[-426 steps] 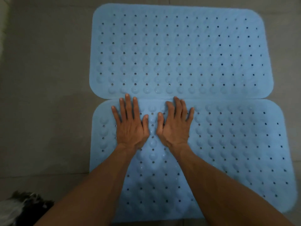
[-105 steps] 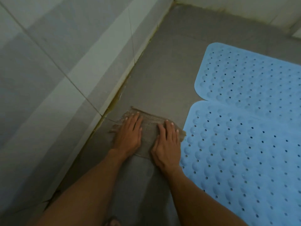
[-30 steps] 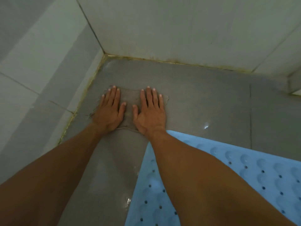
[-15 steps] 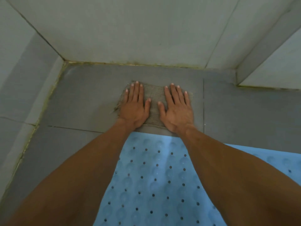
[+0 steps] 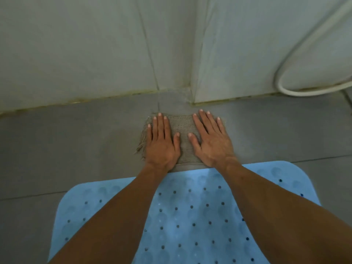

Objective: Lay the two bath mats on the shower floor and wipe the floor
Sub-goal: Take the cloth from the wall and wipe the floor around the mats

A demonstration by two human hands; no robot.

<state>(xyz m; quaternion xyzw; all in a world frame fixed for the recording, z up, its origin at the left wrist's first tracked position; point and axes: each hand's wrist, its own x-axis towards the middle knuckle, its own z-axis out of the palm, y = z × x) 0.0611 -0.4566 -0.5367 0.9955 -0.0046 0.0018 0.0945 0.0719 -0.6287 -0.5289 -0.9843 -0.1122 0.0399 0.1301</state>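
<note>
A brown, frayed cloth (image 5: pixel 183 128) lies flat on the grey tiled shower floor (image 5: pixel 76 141), close to the wall. My left hand (image 5: pixel 162 143) presses down on its left part, palm flat and fingers spread. My right hand (image 5: pixel 212 141) presses on its right part the same way. A light blue bath mat (image 5: pixel 190 216) with holes and bumps lies flat just behind the cloth, under my forearms. Only this one mat is in view.
Pale wall tiles rise right beyond the cloth, with a projecting wall corner (image 5: pixel 192 92) just ahead of my fingertips. A white hose (image 5: pixel 285 90) loops down the wall to the floor at the right. Bare grey floor lies to the left and right of the cloth.
Both hands have slid the cloth to the right along the foot of the wall, from the left corner to the projecting corner. The mat has stayed in place.
</note>
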